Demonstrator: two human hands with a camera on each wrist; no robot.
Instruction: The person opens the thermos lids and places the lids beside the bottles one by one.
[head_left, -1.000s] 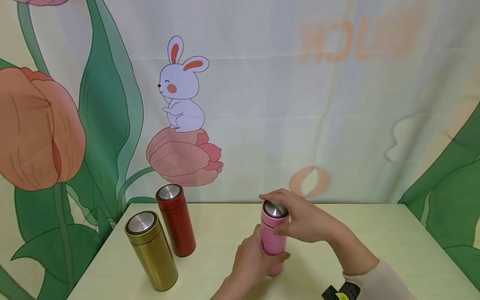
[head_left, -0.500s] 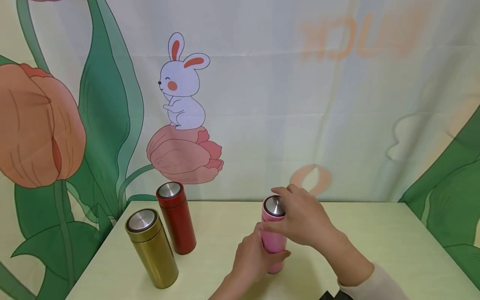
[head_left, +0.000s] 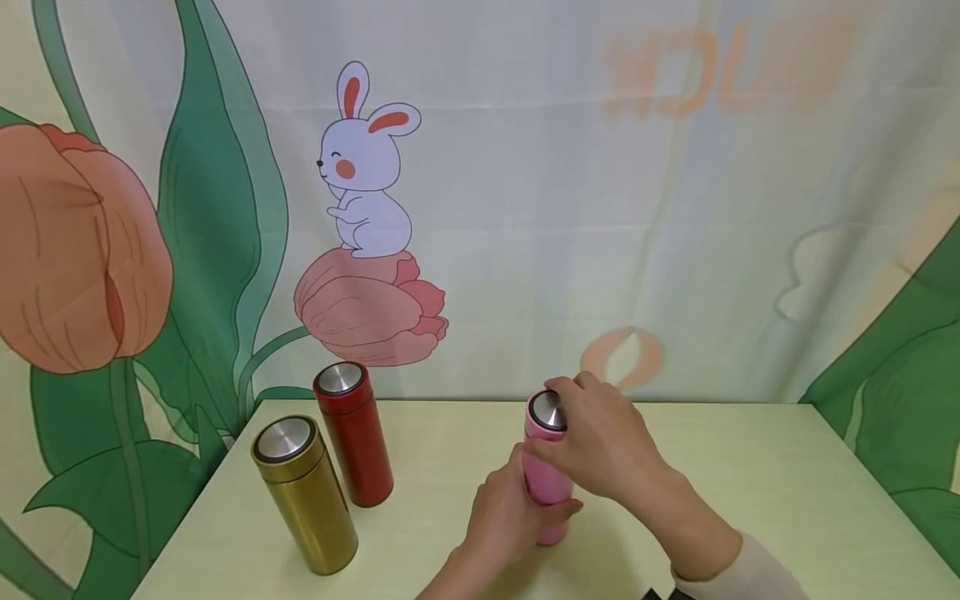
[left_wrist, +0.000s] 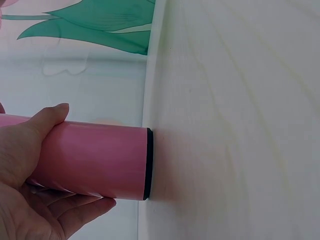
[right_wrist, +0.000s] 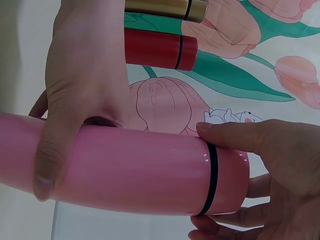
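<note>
A pink thermos bottle [head_left: 545,482] with a silver-topped lid [head_left: 547,411] stands on the table, right of centre in the head view. My left hand [head_left: 501,518] grips its body, thumb on one side and fingers on the other, as the left wrist view shows for the same bottle [left_wrist: 100,162]. Around the lid curls my right hand [head_left: 609,437], covering part of the silver top. In the right wrist view a dark ring [right_wrist: 212,175] runs between body and lid, and the right thumb [right_wrist: 227,135] lies across it.
Two more upright thermos bottles, one gold [head_left: 309,500] and one red [head_left: 356,442], stand at the left of the pale table [head_left: 750,492]. Behind the table hangs a cloth [head_left: 510,208] printed with tulips and a rabbit.
My right hand has shifted its grasp around the lid, its thumb now further left across the bottle's front. My left hand stays in place. The head view has tilted slightly.
</note>
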